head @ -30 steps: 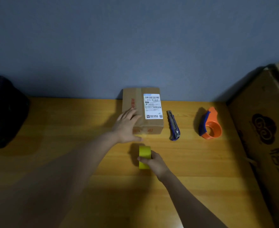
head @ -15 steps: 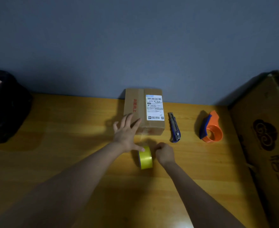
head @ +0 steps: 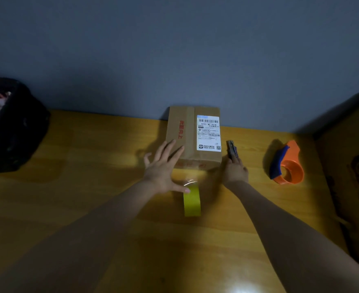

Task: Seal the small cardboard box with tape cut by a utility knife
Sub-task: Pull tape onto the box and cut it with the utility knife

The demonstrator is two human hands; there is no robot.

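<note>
A small cardboard box [head: 193, 134] with a white shipping label lies against the back wall. A yellow tape roll [head: 192, 200] stands on edge in front of it, and a clear strip runs from the roll toward the box's front face. My left hand [head: 163, 168] is spread flat, its fingers resting on the box's near left corner and its thumb touching the roll's top. My right hand [head: 234, 171] is curled around the utility knife [head: 231, 149], whose far end sticks out beside the box's right side.
An orange and blue tape dispenser [head: 286, 163] stands on the wooden table [head: 89, 187] to the right. A large cardboard carton [head: 356, 170] fills the right edge. A black bag [head: 11, 127] sits at the far left.
My right hand left the tape roll and moved right and back onto the utility knife. My left hand slid off the box top toward its near corner. The roll now stands alone.
</note>
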